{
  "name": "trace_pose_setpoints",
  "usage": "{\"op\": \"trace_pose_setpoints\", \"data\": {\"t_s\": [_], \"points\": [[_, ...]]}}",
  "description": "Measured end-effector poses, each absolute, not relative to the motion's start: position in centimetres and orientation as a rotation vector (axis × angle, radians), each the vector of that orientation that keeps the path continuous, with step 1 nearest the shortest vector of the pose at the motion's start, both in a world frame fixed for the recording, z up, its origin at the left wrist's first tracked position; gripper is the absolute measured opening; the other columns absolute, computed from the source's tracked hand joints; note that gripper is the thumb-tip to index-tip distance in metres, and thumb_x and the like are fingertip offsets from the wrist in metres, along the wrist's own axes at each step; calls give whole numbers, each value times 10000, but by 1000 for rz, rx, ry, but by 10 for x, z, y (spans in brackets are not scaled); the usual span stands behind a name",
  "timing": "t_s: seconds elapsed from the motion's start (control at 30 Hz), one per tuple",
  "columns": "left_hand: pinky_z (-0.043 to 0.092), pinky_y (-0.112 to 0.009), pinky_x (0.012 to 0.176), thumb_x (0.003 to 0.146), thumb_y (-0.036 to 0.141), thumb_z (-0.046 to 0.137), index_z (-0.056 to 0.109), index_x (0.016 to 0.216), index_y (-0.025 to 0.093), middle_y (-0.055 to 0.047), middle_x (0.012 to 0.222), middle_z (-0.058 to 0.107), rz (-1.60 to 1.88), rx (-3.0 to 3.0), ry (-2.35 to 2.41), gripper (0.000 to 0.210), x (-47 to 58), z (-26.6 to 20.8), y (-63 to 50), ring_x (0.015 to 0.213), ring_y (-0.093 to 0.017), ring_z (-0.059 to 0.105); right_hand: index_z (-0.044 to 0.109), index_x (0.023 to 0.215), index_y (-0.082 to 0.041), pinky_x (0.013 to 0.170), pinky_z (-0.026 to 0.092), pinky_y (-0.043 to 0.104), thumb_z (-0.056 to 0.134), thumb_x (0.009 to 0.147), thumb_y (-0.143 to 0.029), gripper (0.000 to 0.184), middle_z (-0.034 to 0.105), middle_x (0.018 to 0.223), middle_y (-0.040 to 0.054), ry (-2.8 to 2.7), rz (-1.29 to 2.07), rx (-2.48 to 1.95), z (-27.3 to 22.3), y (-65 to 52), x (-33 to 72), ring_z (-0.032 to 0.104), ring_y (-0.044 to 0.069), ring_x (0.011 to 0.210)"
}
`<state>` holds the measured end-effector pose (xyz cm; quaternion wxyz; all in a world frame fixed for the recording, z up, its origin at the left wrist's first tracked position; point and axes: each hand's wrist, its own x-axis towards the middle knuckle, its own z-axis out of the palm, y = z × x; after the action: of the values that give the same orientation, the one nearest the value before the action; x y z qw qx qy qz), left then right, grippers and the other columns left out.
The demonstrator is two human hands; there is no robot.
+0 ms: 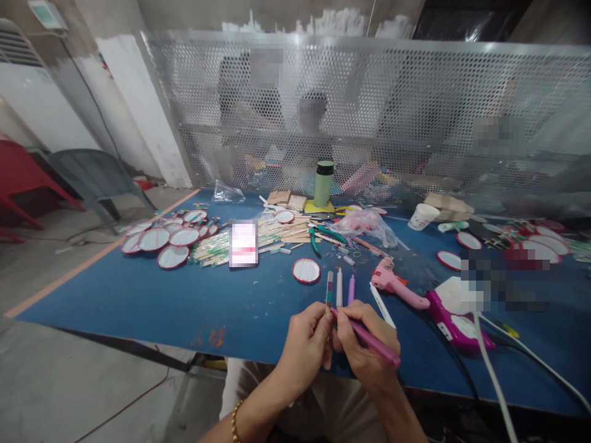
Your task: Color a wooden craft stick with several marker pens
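Pinched upright in my left hand is a thin flat wooden stick with coloured bands along it. My right hand grips a magenta marker pen, its tip end close to the stick's lower part. My fingers hide where the two meet. Just beyond my hands lie a pale marker, a purple marker and, to the right, a white pen. A round white disc with a red rim rests flat on the blue table ahead of my left hand.
A pink glue gun and a magenta box with cables sit to the right. Red-rimmed discs, wooden sticks, a phone, teal-handled pliers, a green bottle and a paper cup stand farther back, before a perforated metal screen.
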<state>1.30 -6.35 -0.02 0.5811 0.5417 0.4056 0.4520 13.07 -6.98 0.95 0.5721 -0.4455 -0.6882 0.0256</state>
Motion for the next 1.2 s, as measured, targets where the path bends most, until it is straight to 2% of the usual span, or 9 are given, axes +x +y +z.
{"op": "trace_pose_setpoints", "data": {"t_s": [0.3, 0.47, 0.57, 0.83, 1.07, 1.2], "points": [[275, -165, 348, 903, 566, 487, 450, 688, 211, 93, 428, 412, 1054, 1246, 936, 417, 14, 2, -64, 314, -54, 360, 636, 771, -196, 518, 507, 194, 570, 914, -163, 161, 643, 605, -26, -1623, 92, -1025, 11, -69, 130, 621, 101, 507], [266, -169, 331, 876, 629, 502, 478, 731, 202, 65, 490, 512, 1031, 1190, 923, 452, 13, 1, -63, 307, -51, 377, 631, 762, -202, 508, 493, 188, 578, 902, -166, 154, 661, 627, -24, -1574, -31, -1088, 10, -71, 132, 614, 97, 499], [259, -173, 323, 855, 663, 512, 486, 740, 203, 68, 481, 505, 1028, 1177, 917, 475, 13, 1, -63, 300, -55, 376, 631, 764, -205, 480, 475, 182, 575, 902, -176, 152, 655, 621, -28, -1585, -27, -1098, 11, -72, 133, 601, 92, 484], [269, -162, 340, 901, 590, 495, 471, 710, 203, 86, 447, 445, 1059, 1218, 911, 432, 14, -1, -63, 309, -49, 367, 624, 775, -202, 524, 501, 179, 574, 909, -158, 150, 657, 633, -24, -1622, -38, -1027, 10, -69, 131, 632, 97, 519], [247, -164, 324, 883, 599, 508, 485, 770, 200, 53, 502, 546, 1004, 1158, 892, 415, 13, -2, -63, 300, -51, 376, 621, 767, -205, 503, 480, 175, 588, 898, -150, 146, 637, 630, -35, -1517, -35, -1098, 7, -72, 135, 605, 89, 505], [264, -167, 335, 886, 602, 491, 485, 766, 198, 45, 512, 552, 968, 1205, 897, 421, 15, -3, -60, 306, -53, 387, 629, 762, -205, 464, 457, 181, 595, 900, -173, 146, 630, 615, -39, -1514, -8, -1102, 8, -71, 137, 588, 90, 471]]}}
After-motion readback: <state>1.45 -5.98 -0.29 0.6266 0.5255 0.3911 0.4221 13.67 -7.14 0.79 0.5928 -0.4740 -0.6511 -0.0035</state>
